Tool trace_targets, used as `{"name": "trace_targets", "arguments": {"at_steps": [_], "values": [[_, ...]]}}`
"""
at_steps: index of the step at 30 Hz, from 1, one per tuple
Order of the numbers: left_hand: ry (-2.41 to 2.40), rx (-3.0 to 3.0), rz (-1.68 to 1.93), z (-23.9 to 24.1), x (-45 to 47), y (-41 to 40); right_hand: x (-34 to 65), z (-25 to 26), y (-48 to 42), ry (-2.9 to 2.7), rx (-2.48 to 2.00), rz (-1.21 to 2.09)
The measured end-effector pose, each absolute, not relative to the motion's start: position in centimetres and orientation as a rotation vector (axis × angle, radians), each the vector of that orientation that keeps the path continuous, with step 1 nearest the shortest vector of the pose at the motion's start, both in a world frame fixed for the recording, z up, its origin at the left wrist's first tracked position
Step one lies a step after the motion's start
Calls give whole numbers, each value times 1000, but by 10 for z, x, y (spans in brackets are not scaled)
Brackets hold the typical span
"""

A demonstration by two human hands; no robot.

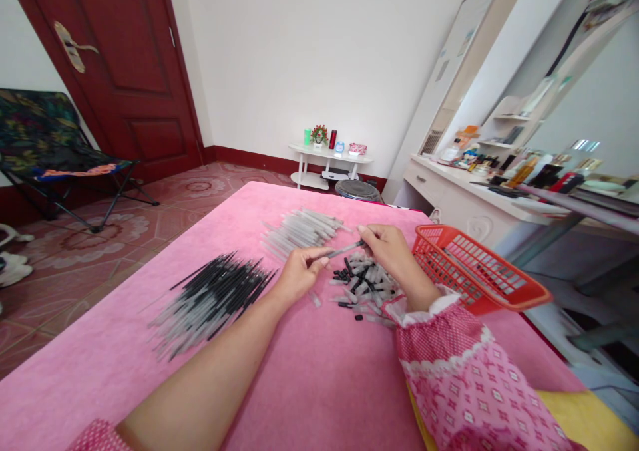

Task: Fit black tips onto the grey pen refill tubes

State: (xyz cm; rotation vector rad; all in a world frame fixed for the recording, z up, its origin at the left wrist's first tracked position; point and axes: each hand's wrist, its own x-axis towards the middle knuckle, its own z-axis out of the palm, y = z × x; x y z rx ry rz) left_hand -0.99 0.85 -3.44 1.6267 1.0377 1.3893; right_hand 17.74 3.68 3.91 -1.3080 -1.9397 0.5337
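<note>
A slim, greyish translucent pen (345, 249) lies between my two hands above the pink table cover. My left hand (304, 271) is closed round its near end, thumb and fingers pinching it. My right hand (383, 243) pinches the dark far end; whether a separate piece sits in those fingertips is hidden. Just below my right hand is a pile of small clear caps and black plugs (363, 279). Behind my left hand lies a stack of pale translucent pen barrels (302, 231). On the left spreads a heap of thin black-and-clear pen refills (214, 301).
A red plastic basket (479, 271) stands at the table's right edge. The pink cloth (309, 364) covers the table. Beyond are a white side table (332, 151), a cluttered dresser (464, 191) and a folding chair (60, 145).
</note>
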Motion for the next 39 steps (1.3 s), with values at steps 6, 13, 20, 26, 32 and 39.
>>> {"name": "trace_targets", "arguments": {"at_steps": [6, 13, 20, 26, 32, 39], "values": [[1032, 1607, 1398, -35, -11, 9, 177, 43, 35, -1935, -1233, 614], [1044, 1608, 1412, -33, -8, 7, 174, 38, 36, -1859, -1318, 459], [1044, 1602, 1410, -30, -10, 8, 164, 37, 32, -1760, -1133, 730], [1173, 1811, 1460, -33, -9, 6, 167, 32, 34, -1699, -1242, 734], [1213, 1943, 1419, -33, -6, 0, 158, 39, 26, -1488, -1193, 955], [970, 1420, 1268, -25, 1, -3, 152, 33, 26, -1642, -1132, 1028]]}}
